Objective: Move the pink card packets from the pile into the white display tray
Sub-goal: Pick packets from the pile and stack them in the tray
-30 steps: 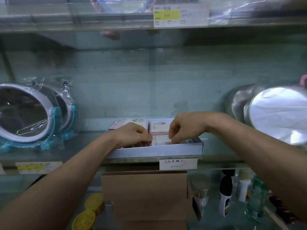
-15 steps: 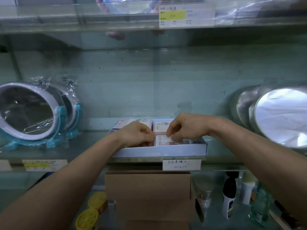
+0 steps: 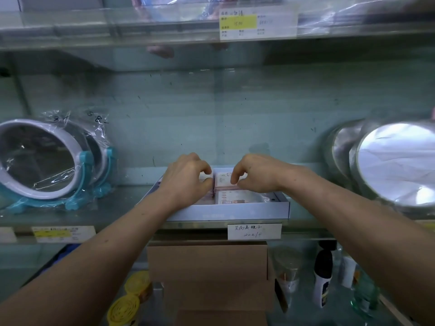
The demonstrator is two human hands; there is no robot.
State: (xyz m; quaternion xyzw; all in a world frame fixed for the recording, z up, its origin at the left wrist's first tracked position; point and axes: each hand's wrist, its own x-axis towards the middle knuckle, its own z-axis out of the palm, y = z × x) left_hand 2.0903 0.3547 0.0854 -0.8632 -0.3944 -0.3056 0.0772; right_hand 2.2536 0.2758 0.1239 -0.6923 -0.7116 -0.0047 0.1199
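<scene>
Down at 6 o'clock, a brown cardboard box (image 3: pixel 207 262) sits under the glass shelf (image 3: pixel 106 215), with yellow lids (image 3: pixel 124 309) at 7 and bottles (image 3: pixel 323 278) at 5. On the shelf stands the white display tray (image 3: pixel 230 212), pink card packets (image 3: pixel 235 198) inside. The left hand (image 3: pixel 186 177) curls round the left stack while the right hand (image 3: pixel 256 175) pinches a back packet. Wrapped mirrors (image 3: pixel 35 161) crowd 9 o'clock, a round mirror (image 3: pixel 395 165) 3. Beyond is a scuffed teal wall (image 3: pixel 235 114), and a price tag (image 3: pixel 257 22) at 12.

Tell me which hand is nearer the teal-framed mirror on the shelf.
Left. The left hand grips pink card packets at the left of the white tray, closer to the teal-framed mirror; the right hand pinches packets further right, beyond the left hand.
</scene>
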